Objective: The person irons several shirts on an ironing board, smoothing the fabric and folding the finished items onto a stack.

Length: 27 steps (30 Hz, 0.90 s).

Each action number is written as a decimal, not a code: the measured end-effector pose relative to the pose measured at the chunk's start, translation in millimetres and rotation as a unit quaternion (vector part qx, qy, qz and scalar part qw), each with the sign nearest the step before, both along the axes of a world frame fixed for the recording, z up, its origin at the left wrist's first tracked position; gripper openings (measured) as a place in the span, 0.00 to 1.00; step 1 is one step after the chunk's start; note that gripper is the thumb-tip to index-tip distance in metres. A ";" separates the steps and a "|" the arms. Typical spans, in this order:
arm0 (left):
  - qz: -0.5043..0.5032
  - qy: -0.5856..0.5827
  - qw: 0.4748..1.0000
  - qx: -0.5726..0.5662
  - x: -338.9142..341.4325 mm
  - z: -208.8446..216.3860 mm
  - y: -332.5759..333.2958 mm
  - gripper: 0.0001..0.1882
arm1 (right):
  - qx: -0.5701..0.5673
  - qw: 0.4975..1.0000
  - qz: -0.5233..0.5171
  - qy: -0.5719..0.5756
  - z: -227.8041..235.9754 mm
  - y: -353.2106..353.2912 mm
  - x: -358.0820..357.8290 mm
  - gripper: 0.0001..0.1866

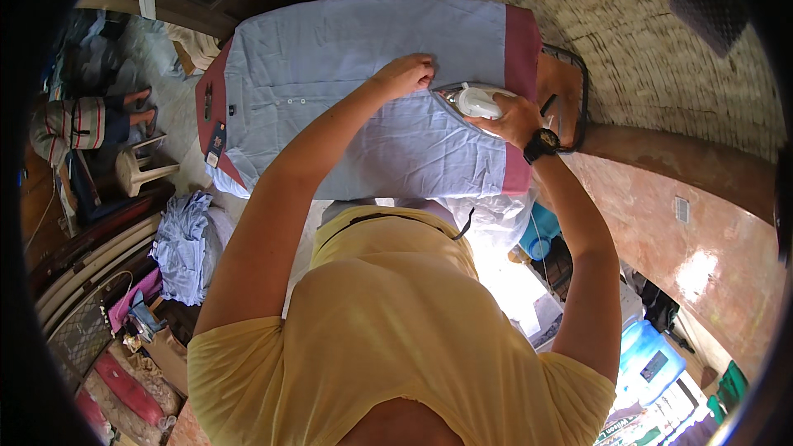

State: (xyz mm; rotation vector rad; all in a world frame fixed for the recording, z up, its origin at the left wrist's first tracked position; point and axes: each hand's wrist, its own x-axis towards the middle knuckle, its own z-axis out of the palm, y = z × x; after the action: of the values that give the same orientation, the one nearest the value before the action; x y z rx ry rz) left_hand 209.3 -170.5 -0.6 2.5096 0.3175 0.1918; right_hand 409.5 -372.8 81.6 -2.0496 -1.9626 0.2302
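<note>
A light blue buttoned shirt [330,49] lies spread over an ironing board with a dark red cover [520,58], its collar end toward the left. My right hand [519,121], with a black watch on the wrist, is wrapped round the handle of a white iron [477,102]. The iron rests on the shirt near its right end, tip pointing left. Just left of the tip, my left hand [405,74] is closed on the shirt by its button strip; the fingertips are partly hidden. A dark tag [216,144] lies by the collar.
A black metal frame with a brown panel [562,91] extends from the board's right end. Crumpled blue clothes [183,239] are piled at left, near a beige plastic stool [136,167]. Another person [78,125] is at far left. Clear plastic [496,223] hangs below the board.
</note>
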 end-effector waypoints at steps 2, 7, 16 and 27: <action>-0.019 -0.004 1.000 0.007 0.3 -3.2 6.3 0.03 | -0.004 1.000 0.006 0.013 -1.6 4.8 -1.4 0.35; 0.051 -0.073 0.995 -0.053 -18.5 -4.5 13.9 0.03 | -0.019 0.999 0.025 0.033 6.7 20.0 -12.1 0.35; 0.488 -0.206 0.845 0.075 -193.4 0.8 3.6 0.10 | -0.014 0.999 0.028 -0.006 14.9 25.6 -23.4 0.35; 0.583 0.027 0.803 0.122 -336.6 -46.5 13.4 0.14 | -0.107 0.994 -0.005 0.020 20.4 30.8 -29.5 0.35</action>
State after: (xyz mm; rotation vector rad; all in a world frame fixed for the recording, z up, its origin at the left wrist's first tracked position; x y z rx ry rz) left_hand -127.3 -157.1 -47.1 2.1752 1.9334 0.6616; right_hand 380.0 -342.0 102.0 -2.1658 -1.9776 0.4945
